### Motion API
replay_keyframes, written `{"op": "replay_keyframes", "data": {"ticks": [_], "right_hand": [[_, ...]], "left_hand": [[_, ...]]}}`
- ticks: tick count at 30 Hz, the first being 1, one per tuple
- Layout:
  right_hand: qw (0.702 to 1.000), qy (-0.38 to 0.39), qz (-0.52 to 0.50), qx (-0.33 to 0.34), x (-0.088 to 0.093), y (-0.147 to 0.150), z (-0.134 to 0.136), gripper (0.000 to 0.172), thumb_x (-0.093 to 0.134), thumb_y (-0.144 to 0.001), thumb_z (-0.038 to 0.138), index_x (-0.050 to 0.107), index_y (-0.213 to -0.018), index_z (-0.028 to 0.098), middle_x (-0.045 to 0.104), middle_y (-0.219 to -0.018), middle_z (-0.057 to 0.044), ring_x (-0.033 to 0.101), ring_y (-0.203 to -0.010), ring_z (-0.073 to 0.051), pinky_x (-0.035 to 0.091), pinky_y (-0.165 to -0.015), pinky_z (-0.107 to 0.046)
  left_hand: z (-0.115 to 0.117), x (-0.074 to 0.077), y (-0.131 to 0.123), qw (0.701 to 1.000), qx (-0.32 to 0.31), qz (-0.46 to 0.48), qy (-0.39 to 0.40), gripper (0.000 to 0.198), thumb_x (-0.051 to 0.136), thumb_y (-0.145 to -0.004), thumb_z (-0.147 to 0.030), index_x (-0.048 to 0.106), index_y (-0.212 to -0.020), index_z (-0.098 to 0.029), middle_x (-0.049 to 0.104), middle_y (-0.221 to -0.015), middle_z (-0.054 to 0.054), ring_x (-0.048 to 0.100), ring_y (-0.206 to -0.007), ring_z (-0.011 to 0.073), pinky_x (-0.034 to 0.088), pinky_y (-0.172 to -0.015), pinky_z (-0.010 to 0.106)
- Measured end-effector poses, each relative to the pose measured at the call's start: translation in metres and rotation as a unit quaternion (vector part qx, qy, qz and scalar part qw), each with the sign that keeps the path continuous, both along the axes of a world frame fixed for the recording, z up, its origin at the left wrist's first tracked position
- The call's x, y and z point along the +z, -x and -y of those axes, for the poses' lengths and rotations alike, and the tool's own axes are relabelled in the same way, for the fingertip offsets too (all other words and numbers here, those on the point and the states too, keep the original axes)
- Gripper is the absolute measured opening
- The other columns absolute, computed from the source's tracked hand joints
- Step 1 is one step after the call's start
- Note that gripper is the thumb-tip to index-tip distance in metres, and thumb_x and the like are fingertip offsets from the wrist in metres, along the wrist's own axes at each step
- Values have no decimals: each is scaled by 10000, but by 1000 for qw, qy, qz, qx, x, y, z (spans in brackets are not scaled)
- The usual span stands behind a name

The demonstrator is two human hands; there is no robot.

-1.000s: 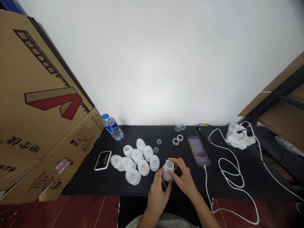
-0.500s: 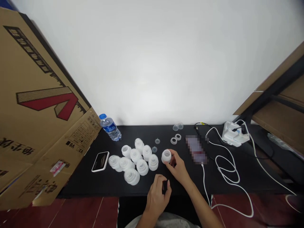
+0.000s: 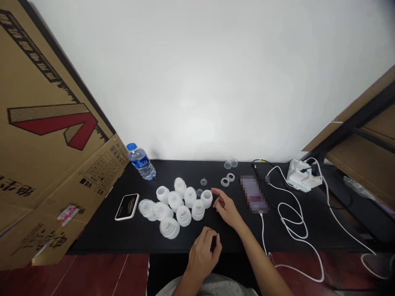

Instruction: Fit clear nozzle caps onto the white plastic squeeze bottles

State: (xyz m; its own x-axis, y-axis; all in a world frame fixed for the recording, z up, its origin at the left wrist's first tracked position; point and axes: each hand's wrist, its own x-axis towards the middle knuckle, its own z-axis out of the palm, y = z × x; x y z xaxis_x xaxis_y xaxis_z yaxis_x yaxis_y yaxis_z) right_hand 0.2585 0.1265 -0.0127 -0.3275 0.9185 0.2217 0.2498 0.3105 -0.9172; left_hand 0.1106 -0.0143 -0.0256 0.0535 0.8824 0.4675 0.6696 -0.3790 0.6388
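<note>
Several white plastic bottles with clear domed caps (image 3: 169,227) stand grouped on the black table (image 3: 101,242). At the group's right edge is an open-mouthed white bottle (image 3: 206,199). My right hand (image 3: 226,209) is just right of it, index finger stretched toward its rim, the fingers apart and holding nothing. My left hand (image 3: 203,251) rests near the front edge, its fingers curled with a gap to the thumb and nothing in it. Behind the group lie a small clear disc (image 3: 203,181) and another clear disc (image 3: 199,192), partly hidden by the bottles.
Two clear rings (image 3: 225,181) and two clear domes (image 3: 227,165) lie farther back. A phone (image 3: 254,194) with a white cable (image 3: 291,235) and a power strip (image 3: 303,176) are at right. At left are a white-framed device (image 3: 127,206), a water bottle (image 3: 141,161) and a large carton (image 3: 55,135).
The open-mouthed bottle has moved left against the group, and my right hand has let go of it. The view has shifted slightly. My left hand stays near the front edge.
</note>
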Motion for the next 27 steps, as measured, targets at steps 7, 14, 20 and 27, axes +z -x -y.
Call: {"op": "replay_keyframes", "data": {"ticks": [7, 14, 20, 27], "right_hand": [[974, -131, 185, 19, 10, 5, -52, 781, 383, -911, -54, 633, -1573, 276, 570, -1674, -106, 596, -1502, -251, 509, -1242, -479], [948, -175, 260, 52, 9, 22, -69, 794, 464, -921, -79, 609, -1601, 305, 559, -1697, -84, 618, -1490, -245, 506, -1252, -450], [953, -172, 248, 23, 8, 25, -68, 755, 443, -897, -75, 672, -1524, 279, 674, -1577, -82, 663, -1422, -231, 538, -1221, -431], [970, -168, 162, -73, 5, -11, -2, 471, 448, -1064, 100, 686, -1435, 266, 729, -1444, -130, 702, -1357, -281, 581, -1172, -530]], "left_hand": [[-1, -2, -1, 1000, -2, -14, -3, 173, 523, -1035, -118, 618, -984, -254, 684, -871, 28, 736, -745, 174, 599, -697, 257], [-2, -4, -2, 999, -3, -34, -16, 188, 505, -1022, -95, 592, -968, -253, 670, -847, 19, 729, -724, 179, 598, -680, 269], [-3, -1, -3, 999, -11, -43, -7, 191, 524, -1005, -84, 597, -972, -258, 678, -845, 18, 735, -724, 185, 601, -673, 276], [-2, 7, -1, 999, -27, -38, 17, 199, 512, -1016, -122, 635, -1084, -263, 726, -948, 49, 772, -757, 193, 638, -680, 291]]}}
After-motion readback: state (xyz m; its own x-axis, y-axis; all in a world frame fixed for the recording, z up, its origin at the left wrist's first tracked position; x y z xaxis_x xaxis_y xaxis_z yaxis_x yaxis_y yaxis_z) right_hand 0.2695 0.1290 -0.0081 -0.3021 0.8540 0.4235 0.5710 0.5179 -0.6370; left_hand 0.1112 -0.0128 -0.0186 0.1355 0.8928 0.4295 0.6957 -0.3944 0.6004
